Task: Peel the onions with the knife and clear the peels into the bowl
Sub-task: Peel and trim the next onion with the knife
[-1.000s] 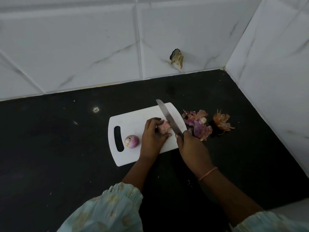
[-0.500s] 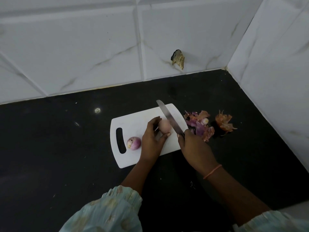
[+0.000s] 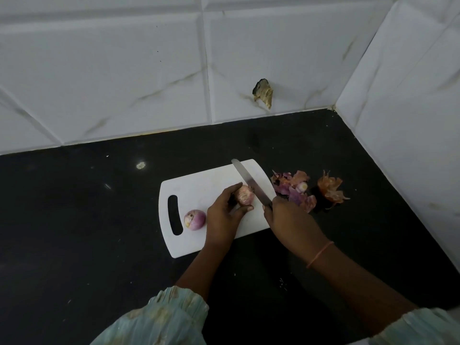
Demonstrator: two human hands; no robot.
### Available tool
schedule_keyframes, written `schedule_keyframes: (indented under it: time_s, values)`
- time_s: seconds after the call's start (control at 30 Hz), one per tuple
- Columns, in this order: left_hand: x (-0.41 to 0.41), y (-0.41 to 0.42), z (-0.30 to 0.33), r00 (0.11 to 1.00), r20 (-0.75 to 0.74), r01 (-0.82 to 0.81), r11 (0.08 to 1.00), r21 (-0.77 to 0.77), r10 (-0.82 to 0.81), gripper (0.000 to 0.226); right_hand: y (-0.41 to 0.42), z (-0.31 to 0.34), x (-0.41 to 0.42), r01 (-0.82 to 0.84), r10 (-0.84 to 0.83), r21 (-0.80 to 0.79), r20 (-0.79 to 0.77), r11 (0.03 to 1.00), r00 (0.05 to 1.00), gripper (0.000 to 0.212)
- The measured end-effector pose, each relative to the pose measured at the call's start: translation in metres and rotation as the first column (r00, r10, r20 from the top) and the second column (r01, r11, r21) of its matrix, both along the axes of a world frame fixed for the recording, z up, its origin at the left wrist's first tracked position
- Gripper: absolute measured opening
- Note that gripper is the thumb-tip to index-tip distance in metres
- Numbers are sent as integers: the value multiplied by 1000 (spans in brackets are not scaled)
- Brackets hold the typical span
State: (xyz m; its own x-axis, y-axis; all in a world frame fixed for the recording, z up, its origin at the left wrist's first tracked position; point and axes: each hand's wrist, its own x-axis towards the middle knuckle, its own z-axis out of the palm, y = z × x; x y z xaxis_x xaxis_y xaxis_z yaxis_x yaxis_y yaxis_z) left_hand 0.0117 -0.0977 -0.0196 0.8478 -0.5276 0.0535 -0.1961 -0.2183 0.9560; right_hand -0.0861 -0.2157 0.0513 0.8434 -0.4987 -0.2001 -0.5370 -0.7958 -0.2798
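Note:
My left hand [image 3: 225,212] holds a small pinkish onion [image 3: 245,194] between thumb and fingers over the white cutting board [image 3: 199,185]. My right hand [image 3: 288,217] grips the knife [image 3: 250,183] by its hidden handle; the blade lies against the onion's right side, tip pointing away from me. A second onion [image 3: 195,219], purple and peeled, rests on the board next to the handle slot. Onion peels [image 3: 295,189] lie in a heap on the black counter right of the board, with an orange peel [image 3: 331,190] further right. No bowl is in view.
The black counter [image 3: 87,232] meets white tiled walls behind and on the right, forming a corner [image 3: 332,108]. A brownish chipped spot [image 3: 263,93] marks the back wall. My pale green sleeves fill the bottom edge.
My left hand has turned the onion between its fingers, showing a different face. The knife blade stays against the onion's right side. The view shifted slightly.

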Motion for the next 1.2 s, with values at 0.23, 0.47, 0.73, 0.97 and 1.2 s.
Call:
schedule_keyframes:
  time_s: [0.23, 0.47, 0.73, 0.97, 1.2]
  values:
    - [0, 0, 2, 1000, 1, 24, 999, 32, -24, 55, -1, 1, 16, 3, 1, 31, -109, 1000, 994, 32]
    - [1, -1, 0, 1000, 21, 11, 1000, 7, -11, 55, 6, -18, -4, -13, 12, -34, -29, 999, 999, 32]
    - [0, 1, -3, 998, 67, 0, 1000, -13, 1, 51, 12, -30, 0, -21, 20, -209, -6, 978, 1000, 28]
    - [1, 2, -5, 999, 52, -5, 999, -51, 7, 52, 15, -41, -5, 6, -8, -151, -12, 988, 1000, 33]
    - [-3, 3, 0, 997, 44, -58, 994, -94, 63, 59, 19, -43, -2, 34, -34, -158, 1, 987, 999, 33]
